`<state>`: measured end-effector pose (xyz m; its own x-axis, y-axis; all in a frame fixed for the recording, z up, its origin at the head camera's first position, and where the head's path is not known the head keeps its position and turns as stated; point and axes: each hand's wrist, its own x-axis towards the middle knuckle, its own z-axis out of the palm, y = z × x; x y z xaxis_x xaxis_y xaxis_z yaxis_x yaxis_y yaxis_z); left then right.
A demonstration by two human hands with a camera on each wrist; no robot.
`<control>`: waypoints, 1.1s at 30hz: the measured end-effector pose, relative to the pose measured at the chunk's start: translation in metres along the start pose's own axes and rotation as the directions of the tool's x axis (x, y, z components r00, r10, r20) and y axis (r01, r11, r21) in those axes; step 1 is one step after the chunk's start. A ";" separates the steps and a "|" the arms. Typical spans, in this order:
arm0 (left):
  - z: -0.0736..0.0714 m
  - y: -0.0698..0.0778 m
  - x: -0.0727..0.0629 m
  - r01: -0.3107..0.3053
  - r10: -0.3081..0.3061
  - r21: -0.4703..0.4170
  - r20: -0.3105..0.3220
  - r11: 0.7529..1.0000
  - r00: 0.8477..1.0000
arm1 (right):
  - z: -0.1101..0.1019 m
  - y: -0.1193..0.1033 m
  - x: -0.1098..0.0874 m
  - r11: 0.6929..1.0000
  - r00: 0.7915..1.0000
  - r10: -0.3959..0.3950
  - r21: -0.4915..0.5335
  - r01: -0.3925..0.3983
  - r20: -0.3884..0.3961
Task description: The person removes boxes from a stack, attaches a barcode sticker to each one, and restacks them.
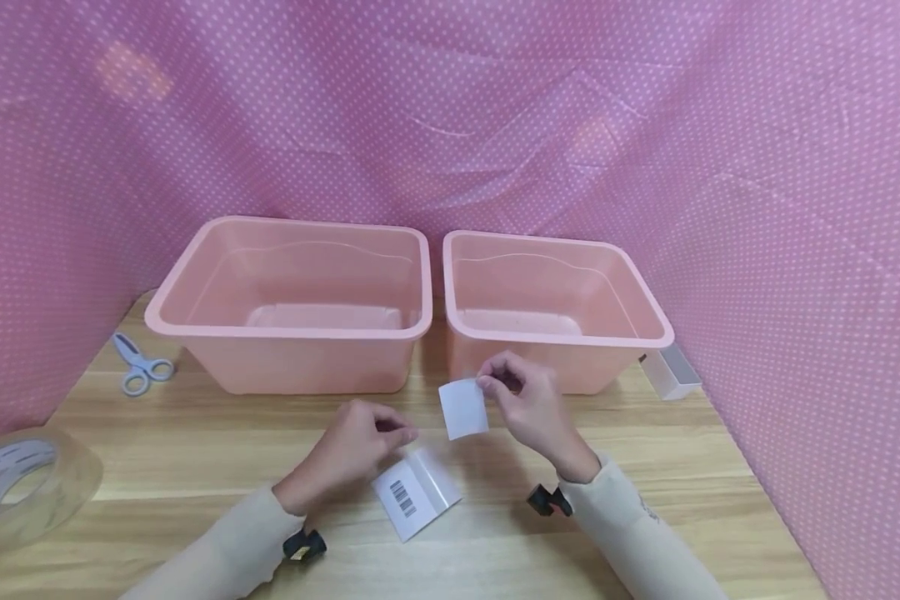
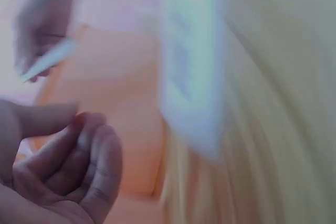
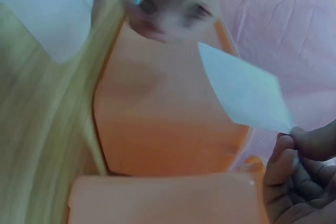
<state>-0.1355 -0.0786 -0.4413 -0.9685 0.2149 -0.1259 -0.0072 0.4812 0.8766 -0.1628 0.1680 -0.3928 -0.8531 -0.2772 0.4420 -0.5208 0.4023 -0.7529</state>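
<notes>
My right hand [image 1: 521,404] pinches a thin white square of paper [image 1: 464,409] by its corner, in front of the right bin. In the right wrist view the paper [image 3: 244,90] extends from between thumb and forefinger. The left hand [image 1: 360,446] is over the table, left of the paper. Its fingers are curled towards the thumb, and the left wrist view shows nothing between them. Just below those fingertips in the head view is a small white packet [image 1: 414,493] with a barcode and a clear strip. It appears blurred and apart from the hand in the left wrist view.
Two pink bins [image 1: 322,358] [image 1: 525,354] stand side by side at the back of the wooden table. On the left lie blue scissors [image 1: 141,367] and a roll of clear tape [image 1: 75,483]. A white box [image 1: 667,375] sits beside the right bin. Pink dotted cloth surrounds the table.
</notes>
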 end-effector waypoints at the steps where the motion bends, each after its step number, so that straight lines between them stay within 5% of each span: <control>1: -0.001 0.002 0.000 0.008 -0.004 -0.122 0.030 0.992 1.000 | 0.002 0.000 -0.001 1.000 1.000 -0.020 0.024 0.020 0.000; 4: -0.003 0.005 0.000 0.088 -0.015 -0.428 0.172 0.900 0.985 | 0.009 -0.002 -0.004 0.991 0.996 -0.091 0.099 0.090 0.002; 6: -0.003 0.005 -0.001 0.160 0.001 -0.530 0.290 0.833 0.957 | 0.012 -0.003 -0.007 0.979 0.990 -0.140 0.149 0.137 0.007; 11: 0.000 0.003 -0.006 0.284 0.059 -0.591 0.493 0.755 0.868 | 0.019 -0.009 -0.012 0.936 0.969 -0.245 0.269 0.227 0.033; 17: 0.001 0.002 -0.007 0.344 0.083 -0.628 0.549 0.698 0.832 | 0.021 -0.014 -0.013 0.882 0.938 -0.341 0.366 0.297 0.062; 21: 0.002 0.003 -0.008 0.358 0.070 -0.638 0.544 0.682 0.836 | 0.019 -0.015 -0.013 0.843 0.904 -0.421 0.400 0.358 0.077; 25: 0.001 0.004 -0.007 0.360 0.013 -0.655 0.492 0.664 0.870 | 0.016 -0.017 -0.011 0.823 0.875 -0.474 0.406 0.399 0.101; 30: -0.006 0.007 -0.008 0.339 -0.023 -0.680 0.428 0.650 0.903 | 0.011 -0.016 -0.010 0.818 0.866 -0.485 0.416 0.398 0.124; 33: -0.012 0.009 -0.008 0.303 -0.025 -0.684 0.385 0.664 0.923 | 0.009 -0.014 -0.009 0.818 0.866 -0.485 0.414 0.400 0.120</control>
<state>-0.1302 -0.0859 -0.4267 -0.7976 0.5134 -0.3167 -0.4686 -0.1968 0.8612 -0.1471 0.1567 -0.3904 -0.4830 -0.5402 0.6892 -0.7545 -0.1427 -0.6406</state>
